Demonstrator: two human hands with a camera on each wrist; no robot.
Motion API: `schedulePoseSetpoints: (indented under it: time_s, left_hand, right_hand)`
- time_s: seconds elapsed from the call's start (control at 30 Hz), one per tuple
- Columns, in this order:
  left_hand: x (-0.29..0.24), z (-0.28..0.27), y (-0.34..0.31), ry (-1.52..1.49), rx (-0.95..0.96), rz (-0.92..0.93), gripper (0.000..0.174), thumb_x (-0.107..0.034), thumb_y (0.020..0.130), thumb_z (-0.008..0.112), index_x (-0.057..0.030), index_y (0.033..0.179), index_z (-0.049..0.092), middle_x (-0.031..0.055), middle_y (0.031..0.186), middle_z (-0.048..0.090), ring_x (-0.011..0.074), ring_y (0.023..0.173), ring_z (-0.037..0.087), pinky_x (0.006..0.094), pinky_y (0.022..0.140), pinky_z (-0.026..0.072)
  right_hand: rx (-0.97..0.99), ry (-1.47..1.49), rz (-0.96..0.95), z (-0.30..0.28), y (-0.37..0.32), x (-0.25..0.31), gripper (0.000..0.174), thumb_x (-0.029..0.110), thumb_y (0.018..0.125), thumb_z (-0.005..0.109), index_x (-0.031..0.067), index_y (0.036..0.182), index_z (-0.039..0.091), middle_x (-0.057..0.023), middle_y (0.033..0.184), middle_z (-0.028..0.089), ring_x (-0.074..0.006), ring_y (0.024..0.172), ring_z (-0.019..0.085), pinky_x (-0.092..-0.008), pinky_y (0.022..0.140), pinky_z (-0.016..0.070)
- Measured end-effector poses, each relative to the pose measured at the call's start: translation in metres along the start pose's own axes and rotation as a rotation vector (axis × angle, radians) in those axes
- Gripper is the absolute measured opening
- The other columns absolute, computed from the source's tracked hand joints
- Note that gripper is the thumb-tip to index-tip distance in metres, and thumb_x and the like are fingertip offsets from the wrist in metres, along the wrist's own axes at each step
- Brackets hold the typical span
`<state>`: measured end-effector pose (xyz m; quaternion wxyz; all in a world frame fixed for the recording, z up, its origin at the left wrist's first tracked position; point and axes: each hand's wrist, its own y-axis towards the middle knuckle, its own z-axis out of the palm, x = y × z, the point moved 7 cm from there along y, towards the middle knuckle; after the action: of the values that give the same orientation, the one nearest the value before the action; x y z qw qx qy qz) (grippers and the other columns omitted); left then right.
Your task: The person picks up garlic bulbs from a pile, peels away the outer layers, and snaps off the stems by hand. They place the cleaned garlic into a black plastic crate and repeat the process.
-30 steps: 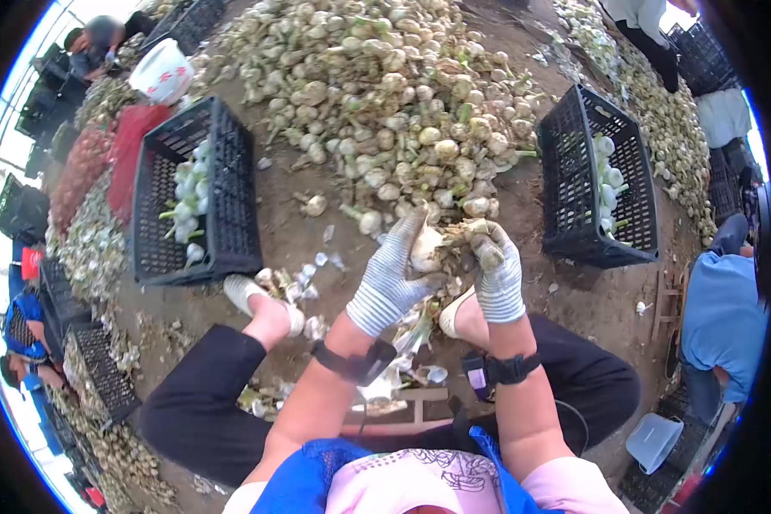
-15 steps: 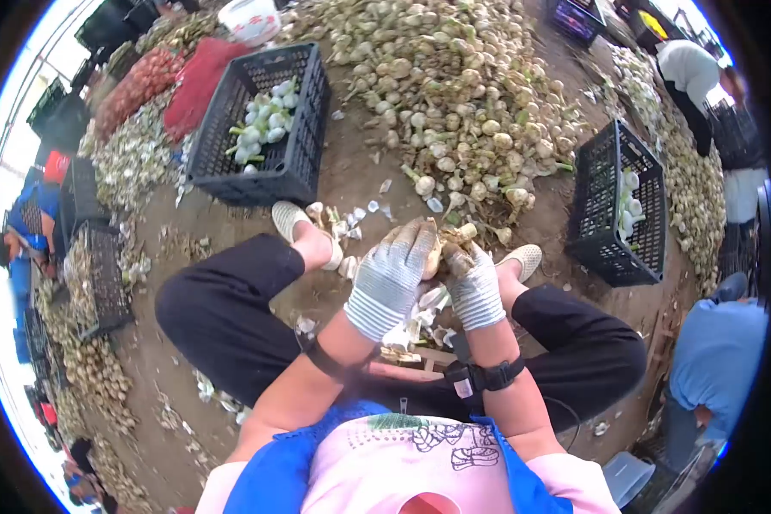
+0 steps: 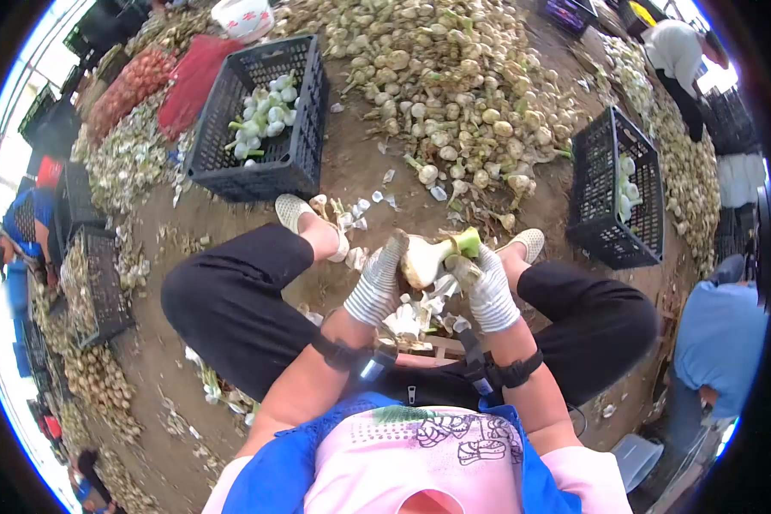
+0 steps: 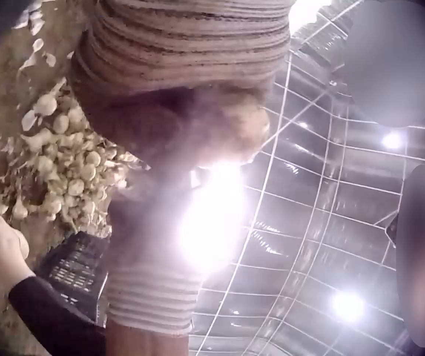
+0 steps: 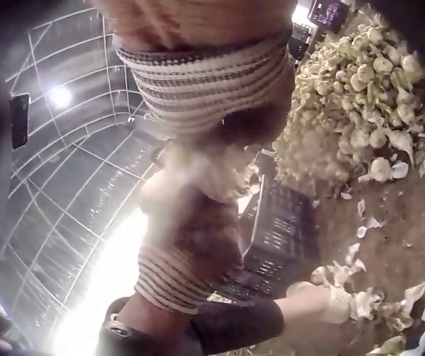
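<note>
A whitish garlic bulb (image 3: 420,262) with a pale green stem (image 3: 466,242) is held up between the two gloved hands in the head view. My right hand (image 3: 490,287), in a striped dirty-tipped glove, grips the garlic by its stem. The left hand (image 3: 380,280) stands edge-on at the bulb's left side, fingers fairly straight and pointing away. Loose dry skins (image 3: 407,319) lie just below the hands. Both wrist views are blurred and glaring around the gloved fingers, so most of the bulb is hidden there.
A large heap of garlic (image 3: 454,94) spreads ahead. One black crate (image 3: 257,176) with trimmed bulbs stands front left, another crate (image 3: 612,236) front right. Red mesh sacks (image 3: 193,90) and a white bucket (image 3: 244,19) lie far left. A person in blue (image 3: 720,343) sits at right.
The left hand, earlier wrapped over the bulb, has turned edge-on and moved off to its left, exposing the bulb and green stem. The head view first swung, then stayed nearly steady.
</note>
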<state>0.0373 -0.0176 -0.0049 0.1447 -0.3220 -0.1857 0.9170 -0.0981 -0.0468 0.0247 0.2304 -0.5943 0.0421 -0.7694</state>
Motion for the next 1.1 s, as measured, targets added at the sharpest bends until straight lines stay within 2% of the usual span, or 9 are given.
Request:
schedulePoseSetpoints:
  time_s: [0.23, 0.4, 0.43, 0.5, 0.6, 0.7, 0.8, 0.93, 1.1]
  left_hand:
    - [-0.006, 0.010, 0.006, 0.617, 0.015, 0.467, 0.067, 0.001, 0.072, 0.065, -0.0081, 0.129, 0.032, 0.0077, 0.116, 0.047, 0.0179, 0.104, 0.049, 0.0291, 0.086, 0.0455]
    - [-0.009, -0.009, 0.019, -0.043, -0.052, 0.229, 0.059, -0.048, 0.082, 0.056, -0.0048, 0.120, 0.043, 0.0057, 0.114, 0.051, 0.0186, 0.104, 0.051, 0.0334, 0.086, 0.0464]
    - [-0.021, -0.002, 0.018, -0.046, -0.016, 0.274, 0.058, -0.050, 0.081, 0.056, -0.0058, 0.117, 0.047, 0.0070, 0.113, 0.052, 0.0188, 0.100, 0.053, 0.0331, 0.082, 0.0489]
    - [-0.040, -0.004, 0.009, -0.091, 0.066, 0.291, 0.060, -0.051, 0.080, 0.057, -0.0059, 0.118, 0.046, 0.0076, 0.112, 0.052, 0.0198, 0.098, 0.055, 0.0316, 0.079, 0.0502]
    - [-0.054, -0.002, -0.002, -0.181, 0.049, 0.334, 0.068, -0.052, 0.080, 0.056, -0.0047, 0.126, 0.038, 0.0096, 0.114, 0.051, 0.0194, 0.095, 0.057, 0.0304, 0.075, 0.0511]
    - [-0.050, 0.028, -0.011, 0.232, 0.140, 0.559, 0.091, -0.061, 0.074, 0.057, -0.0048, 0.136, 0.021, 0.0122, 0.125, 0.043, 0.0201, 0.104, 0.052, 0.0296, 0.078, 0.0497]
    - [-0.029, 0.055, -0.024, 0.631, 0.244, 0.653, 0.113, -0.066, 0.062, 0.063, -0.0053, 0.140, 0.008, 0.0138, 0.139, 0.023, 0.0252, 0.120, 0.039, 0.0320, 0.099, 0.0321]
    - [-0.067, 0.067, -0.031, 1.200, 0.013, 0.935, 0.055, -0.022, 0.073, 0.071, -0.0057, 0.120, 0.050, 0.0143, 0.115, 0.053, 0.0256, 0.105, 0.052, 0.0366, 0.090, 0.0410]
    - [-0.065, 0.090, -0.041, 1.682, -0.100, 1.207, 0.021, -0.012, 0.065, 0.068, -0.0068, 0.084, 0.063, 0.0080, 0.078, 0.062, 0.0284, 0.073, 0.057, 0.0390, 0.071, 0.0438]
  right_hand:
    - [0.063, -0.388, -0.194, 0.024, 0.003, -0.003, 0.017, -0.007, 0.076, 0.055, -0.0008, 0.092, 0.059, -0.0048, 0.083, 0.061, -0.0098, 0.076, 0.055, -0.0230, 0.068, 0.0461]
    - [-0.037, 0.026, -0.041, -0.004, 0.022, -0.019, 0.018, -0.002, 0.079, 0.054, 0.0007, 0.096, 0.060, -0.0018, 0.081, 0.057, -0.0090, 0.065, 0.051, -0.0211, 0.055, 0.0453]
    - [-0.084, 0.471, 0.630, -0.041, 0.027, -0.023, 0.044, 0.020, 0.078, 0.064, -0.0037, 0.112, 0.050, -0.0125, 0.089, 0.060, -0.0197, 0.077, 0.059, -0.0301, 0.073, 0.0494]
    - [-0.123, 0.470, 0.114, -0.056, 0.046, -0.019, 0.029, 0.014, 0.086, 0.049, -0.0051, 0.107, 0.048, -0.0187, 0.094, 0.058, -0.0282, 0.070, 0.058, -0.0329, 0.071, 0.0529]
    - [0.015, 0.432, 0.314, -0.057, 0.057, -0.083, 0.044, 0.019, 0.085, 0.050, -0.0020, 0.122, 0.037, -0.0196, 0.112, 0.049, -0.0280, 0.092, 0.054, -0.0325, 0.078, 0.0499]
    - [0.269, -0.288, -0.102, 0.015, 0.009, -0.015, 0.076, 0.018, 0.076, 0.066, 0.0055, 0.137, 0.023, -0.0146, 0.129, 0.039, -0.0230, 0.105, 0.049, -0.0297, 0.081, 0.0467]
    - [0.122, 0.137, -0.110, 0.017, 0.008, -0.002, 0.069, 0.026, 0.072, 0.073, 0.0032, 0.127, 0.038, -0.0074, 0.118, 0.050, -0.0163, 0.102, 0.051, -0.0282, 0.083, 0.0458]
    - [0.107, 0.043, -0.109, -0.001, 0.005, 0.019, 0.059, 0.031, 0.076, 0.069, 0.0024, 0.121, 0.043, -0.0086, 0.110, 0.054, -0.0154, 0.099, 0.052, -0.0287, 0.085, 0.0443]
    - [0.130, -0.196, -0.167, 0.004, -0.002, 0.022, 0.048, 0.019, 0.079, 0.064, 0.0040, 0.119, 0.042, -0.0064, 0.106, 0.053, -0.0140, 0.094, 0.050, -0.0258, 0.080, 0.0435]
